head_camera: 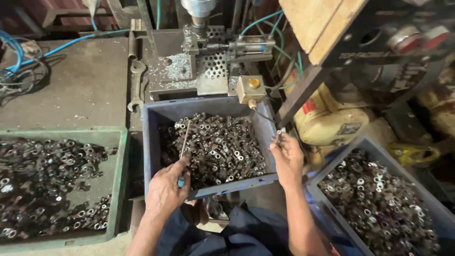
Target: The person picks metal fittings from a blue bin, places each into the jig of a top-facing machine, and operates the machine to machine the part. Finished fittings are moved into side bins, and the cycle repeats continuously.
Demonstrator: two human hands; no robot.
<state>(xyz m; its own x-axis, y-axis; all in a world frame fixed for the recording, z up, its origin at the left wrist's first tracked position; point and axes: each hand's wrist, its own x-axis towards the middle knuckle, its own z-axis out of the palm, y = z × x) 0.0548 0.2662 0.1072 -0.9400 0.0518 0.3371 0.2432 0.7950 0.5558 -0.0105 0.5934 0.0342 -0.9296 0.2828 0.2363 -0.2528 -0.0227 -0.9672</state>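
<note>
So the left hand (165, 189) is gripping a thin metal rod (184, 138) with a blue handle, fingers closed around it, and the rod's tip is poking into the heap of small metal nuts (215, 147) inside the blue-grey bin (156, 116). The right hand (286, 159) is sitting at the bin's right rim, fingers pinching something small and shiny, too tiny to say what it is exactly.

Everything else relative to that bin: just left of it a green tray (121, 142) is lying on the bench (80, 85) with more dark nuts spread in it. Right of the bin and lower down, a second blue bin (355, 142) is holding another pile of nuts. Right behind the bin a drill-type machine (201, 19) is standing over a perforated plate (213, 66), with metal shavings around it and a small box with a yellow button (251, 87) just at the bin's back edge. A wrench (136, 85) is lying behind the bin's left corner.
</note>
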